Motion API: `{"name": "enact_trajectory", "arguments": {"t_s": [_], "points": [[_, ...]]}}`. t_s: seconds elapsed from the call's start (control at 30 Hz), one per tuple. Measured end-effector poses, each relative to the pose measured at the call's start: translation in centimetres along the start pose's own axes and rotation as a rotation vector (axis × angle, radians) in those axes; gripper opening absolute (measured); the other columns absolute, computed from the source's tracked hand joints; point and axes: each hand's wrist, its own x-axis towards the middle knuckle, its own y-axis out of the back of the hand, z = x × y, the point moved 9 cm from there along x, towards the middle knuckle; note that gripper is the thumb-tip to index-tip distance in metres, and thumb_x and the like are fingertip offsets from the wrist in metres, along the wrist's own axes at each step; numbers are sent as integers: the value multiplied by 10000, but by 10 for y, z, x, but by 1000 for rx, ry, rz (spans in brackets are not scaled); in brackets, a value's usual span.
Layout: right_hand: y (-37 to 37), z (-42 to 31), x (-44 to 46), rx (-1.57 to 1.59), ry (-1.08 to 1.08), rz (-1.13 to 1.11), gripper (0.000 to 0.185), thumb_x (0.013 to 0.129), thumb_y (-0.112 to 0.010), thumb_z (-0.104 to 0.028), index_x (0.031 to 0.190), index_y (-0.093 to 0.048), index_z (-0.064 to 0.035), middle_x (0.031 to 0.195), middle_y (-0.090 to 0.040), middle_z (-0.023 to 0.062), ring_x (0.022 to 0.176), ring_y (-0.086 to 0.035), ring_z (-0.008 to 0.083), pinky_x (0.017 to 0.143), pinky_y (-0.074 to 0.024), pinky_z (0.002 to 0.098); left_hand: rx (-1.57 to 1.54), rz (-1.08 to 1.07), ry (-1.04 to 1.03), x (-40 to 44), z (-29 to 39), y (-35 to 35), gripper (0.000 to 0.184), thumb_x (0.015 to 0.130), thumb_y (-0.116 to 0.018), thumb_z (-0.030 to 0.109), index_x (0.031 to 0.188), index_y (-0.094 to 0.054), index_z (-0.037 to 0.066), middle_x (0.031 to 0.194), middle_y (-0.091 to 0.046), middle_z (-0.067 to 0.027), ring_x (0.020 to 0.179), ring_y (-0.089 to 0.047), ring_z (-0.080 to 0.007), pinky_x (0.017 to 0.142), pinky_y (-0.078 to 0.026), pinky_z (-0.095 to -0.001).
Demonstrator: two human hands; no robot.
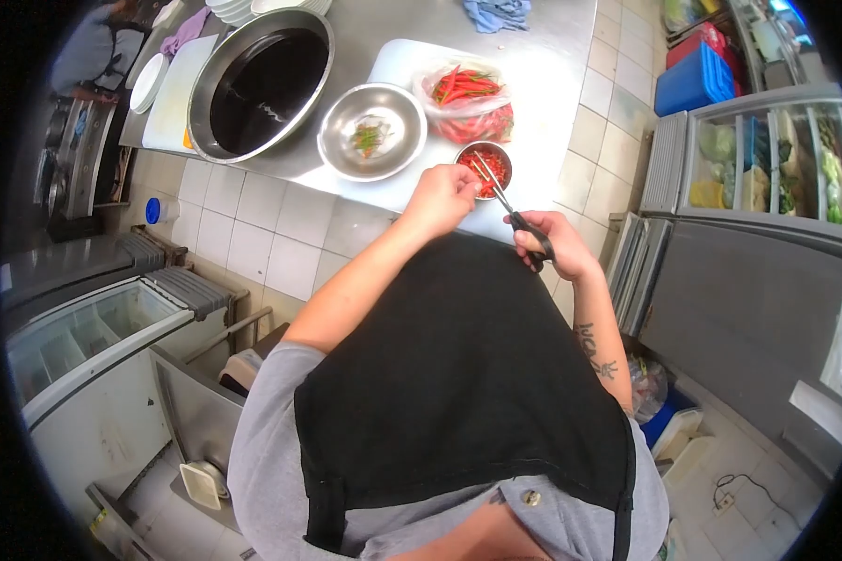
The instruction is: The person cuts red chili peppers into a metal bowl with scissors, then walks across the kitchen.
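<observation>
Black-handled scissors [533,238] are in my right hand [554,245], their blades reaching over a small metal bowl [508,154] of cut red chili. At the bowl's left edge is my left hand [444,198], fingers pinched together; what they hold is too small to make out. Just behind the small bowl sits a clear plastic bag [463,98] of red chilies. A wider metal bowl [337,140] to the left holds green and red stem scraps. A white cutting board [393,61] lies under these things.
A large metal basin [196,103] of dark liquid stands on the steel table [370,19] at the left, near white plates [148,82]. A blue cloth [498,14] lies at the back. Glass-topped freezers flank both sides. Part of another person [89,56] shows at upper left.
</observation>
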Motion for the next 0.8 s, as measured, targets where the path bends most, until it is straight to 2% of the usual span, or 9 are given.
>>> {"name": "enact_trajectory", "arguments": {"t_s": [0.1,0.2,0.3,0.6,0.7,0.8], "points": [[0,0,1,3,-9,-5,538,860,-821,-365,1220,-658,1,738,-599,4,597,-569,90,510,-453,249,55,5,-70,0,6,-1,163,951,-662,125,981,-712,-27,702,-703,-84,629,-661,-134,600,-513,-302],[2,1,3,-23,-14,19,550,849,-831,-368,1218,-660,2,729,-599,2,588,-564,87,504,-451,245,59,82,-135,0,9,3,141,893,-674,112,915,-725,-17,729,-693,-192,667,-693,-289,672,-535,-387],[2,3,5,-40,-6,28,561,839,-843,-367,1216,-661,5,712,-596,-5,575,-558,81,495,-448,240,112,78,-178,1,6,2,158,943,-668,118,963,-712,-32,694,-703,-99,630,-677,-150,607,-525,-313],[3,4,4,-34,-22,46,552,839,-844,-372,1196,-670,12,705,-617,3,544,-564,80,476,-452,243,182,83,-166,2,12,5,153,943,-662,105,963,-705,-41,700,-705,-108,634,-681,-158,613,-531,-317],[3,4,4,-1,3,32,536,849,-835,-368,1192,-674,10,706,-621,9,547,-569,82,476,-450,241,42,151,-150,4,3,8,133,888,-680,96,932,-723,-22,818,-720,-220,759,-724,-340,728,-557,-403],[3,1,2,-12,15,33,541,850,-833,-380,1192,-673,7,707,-621,13,552,-572,84,476,-448,240,52,115,-151,2,7,7,146,956,-651,89,996,-697,-44,755,-723,-107,669,-681,-141,641,-539,-302]]}}
